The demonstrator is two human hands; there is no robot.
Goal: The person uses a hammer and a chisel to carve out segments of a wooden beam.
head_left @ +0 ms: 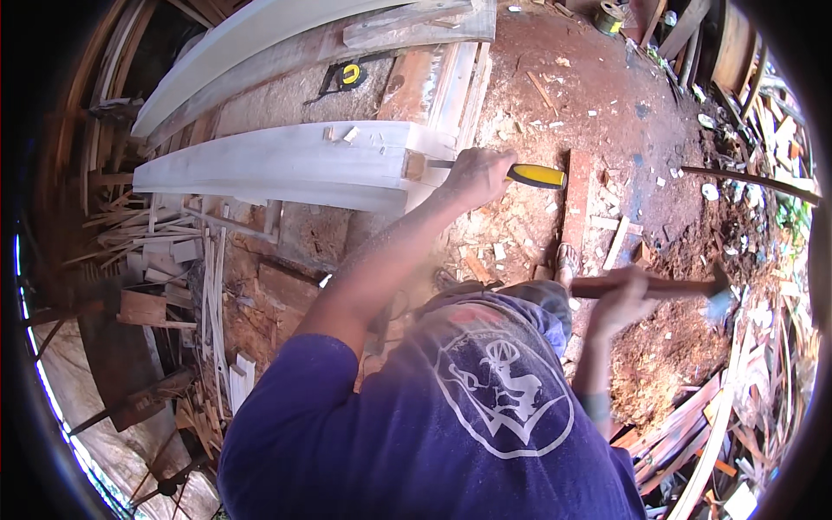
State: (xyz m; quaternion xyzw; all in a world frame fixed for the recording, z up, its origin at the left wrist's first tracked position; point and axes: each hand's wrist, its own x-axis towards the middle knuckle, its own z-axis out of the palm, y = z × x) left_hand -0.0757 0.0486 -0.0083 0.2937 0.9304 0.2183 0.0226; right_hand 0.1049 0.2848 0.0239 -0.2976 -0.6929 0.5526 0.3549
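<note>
My left hand (pixel 477 178) is closed round a chisel (pixel 537 176) with a yellow and black handle. Its blade points left at the end of a pale, squared timber beam (pixel 286 160), where a notch shows darker wood. Whether the edge bites into the wood is hard to see. Down to the right, my right hand (pixel 626 301) grips the wooden handle of a hammer (pixel 680 289), slightly blurred. The hammer's head lies at the far right end of the handle, away from the chisel. A few wood chips rest on top of the beam.
Behind the beam lies another long timber (pixel 286 61), with a yellow tape measure (pixel 350 74) between the two. A reddish plank (pixel 575 204) lies on the chip-strewn dirt floor near my foot (pixel 567 260). Scrap wood (pixel 685 433) is heaped along the right and left sides.
</note>
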